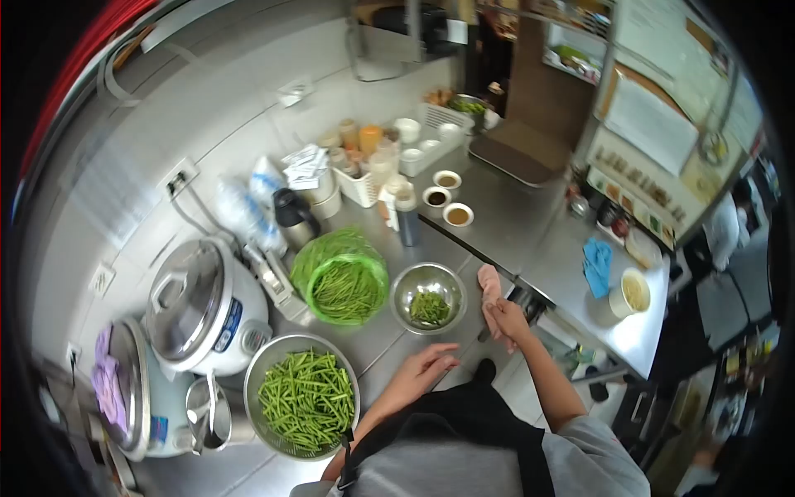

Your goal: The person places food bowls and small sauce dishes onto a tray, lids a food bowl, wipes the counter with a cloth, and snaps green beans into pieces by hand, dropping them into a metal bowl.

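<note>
My right hand is closed on a pink cloth at the counter's front edge; part of the cloth hangs below the hand. My left hand is held out with its fingers extended and nothing in it. Just beyond it stands a metal bowl with a small heap of cut green beans. To that bowl's left, a green plastic bag holds long green beans. A larger steel colander full of cut green beans sits left of my left forearm.
Two lidded cookers line the left wall, beside a metal pot. Bottles and small sauce bowls stand at the back. On the right counter lie a blue cloth and a tub.
</note>
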The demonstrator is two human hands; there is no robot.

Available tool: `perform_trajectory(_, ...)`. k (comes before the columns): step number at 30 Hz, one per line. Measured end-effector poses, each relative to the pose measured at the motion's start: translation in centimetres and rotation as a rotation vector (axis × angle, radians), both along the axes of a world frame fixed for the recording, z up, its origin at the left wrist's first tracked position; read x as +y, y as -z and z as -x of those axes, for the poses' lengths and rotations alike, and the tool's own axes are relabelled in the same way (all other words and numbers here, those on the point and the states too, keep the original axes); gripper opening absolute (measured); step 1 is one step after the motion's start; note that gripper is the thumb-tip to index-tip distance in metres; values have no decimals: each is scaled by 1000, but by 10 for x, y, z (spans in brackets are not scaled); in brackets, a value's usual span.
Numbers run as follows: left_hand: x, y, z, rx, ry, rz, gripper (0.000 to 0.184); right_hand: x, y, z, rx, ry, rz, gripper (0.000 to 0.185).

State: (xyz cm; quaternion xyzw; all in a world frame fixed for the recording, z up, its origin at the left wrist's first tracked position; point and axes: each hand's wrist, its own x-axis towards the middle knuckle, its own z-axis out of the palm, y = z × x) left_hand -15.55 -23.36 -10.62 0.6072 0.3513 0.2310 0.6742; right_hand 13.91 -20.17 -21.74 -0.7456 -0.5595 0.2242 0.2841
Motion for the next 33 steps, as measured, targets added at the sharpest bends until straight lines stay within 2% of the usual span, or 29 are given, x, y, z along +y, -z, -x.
perform_trajectory(2, 11, 47, -30, -20, 181, 257, 46, -24, 8, 1, 219, -50, -31, 35)
perform_trajectory(4, 15, 68, -60, 56, 157, 401, 56, -54, -53, 35, 689, 136, 189, 37)
perform_trajectory(6, 20, 86, -73, -80, 269, 501, 58, -74, -39, 47, 531, -10, 44, 39)
perform_trajectory(7, 11, 68, -86, -48, 138, 581, 54, -84, -24, 54, 418, -62, -36, 39)
perform_trajectory(8, 6, 66, -98, -46, 119, 408, 50, -88, 0, 58, 248, -102, -116, 38)
perform_trajectory(9, 2, 67, -107, -59, 93, 228, 46, -100, -5, 56, 399, -68, 0, 39)
perform_trajectory(11, 1, 89, -109, 111, 120, 116, 38, -114, -32, 42, 702, -44, 221, 42)
perform_trajectory(14, -9, 76, -132, 206, 66, -55, 29, -137, -25, 25, 1133, 79, 385, 37)
perform_trajectory(17, 5, 74, -156, 197, -50, -171, 21, -161, 16, -22, 1276, 27, 307, 39)
perform_trajectory(18, 11, 56, -168, 151, -124, -194, 19, -170, 28, -45, 1184, 108, 258, 44)
perform_trajectory(19, 23, 48, -177, 147, -190, -282, 16, -178, 57, -70, 1202, 256, 228, 41)
perform_trajectory(21, 63, 59, -182, 106, -344, -518, 17, -193, 106, -126, 1151, 548, 194, 38)
perform_trajectory(22, 76, 49, -191, 160, -431, -614, 19, -200, 130, -155, 1085, 661, 179, 39)
perform_trajectory(23, 91, 46, -193, 327, -449, -708, 19, -206, 144, -182, 1103, 774, 135, 39)
perform_trajectory(24, 100, 36, -201, 486, -417, -925, 22, -213, 182, -212, 1169, 863, -14, 43)
perform_trajectory(25, 103, 31, -212, 646, -373, -1139, 27, -227, 238, -247, 1368, 858, -94, 40)
perform_trajectory(26, 102, 35, -225, 666, -381, -1184, 30, -222, 238, -257, 1124, 1008, -142, 37)
perform_trajectory(28, 91, 44, -250, 704, -387, -1272, 36, -212, 253, -288, 1145, 1229, -375, 37)
perform_trajectory(31, 42, 65, -301, 534, -72, -1121, 33, -220, 254, -309, 1256, 1279, -523, 38)
perform_trajectory(33, 5, 99, -336, 501, 217, -953, 31, -227, 253, -315, 1324, 1267, -580, 38)
